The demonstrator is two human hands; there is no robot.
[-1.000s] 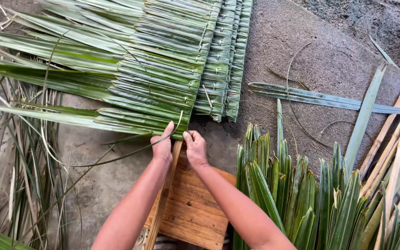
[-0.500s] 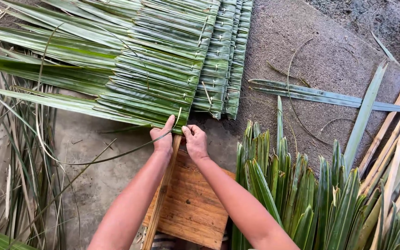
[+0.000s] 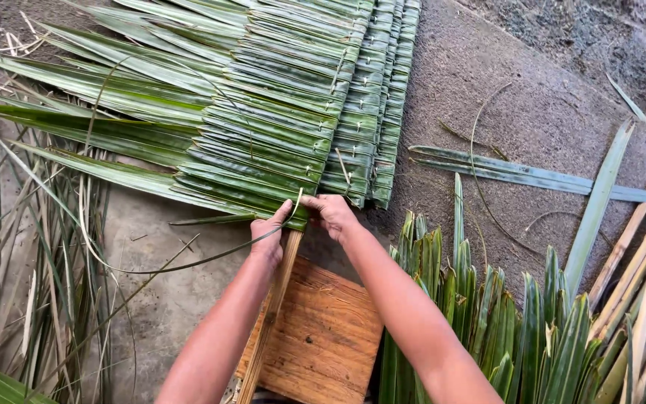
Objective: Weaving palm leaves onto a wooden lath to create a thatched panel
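folded palm-leaf panel (image 3: 263, 142) on wooden batten (image 3: 274, 307), long axis 12 to 6, nearest fold at 12 o'clock of both grips: left hand (image 3: 269, 236) pinching leaf edge and thin strip (image 3: 188, 263), right hand (image 3: 332, 213) closed on same edge, equally near.

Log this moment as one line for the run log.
left hand: pinching thin green strip | right hand: gripping folded green palm-leaf panel edge | wooden stick between hands, over brown wooden board

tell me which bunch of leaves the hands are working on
The folded, stitched panel of leaves at upper left: both the left hand and right hand grip its near end. The loose upright leaf bundle at lower right lies untouched.
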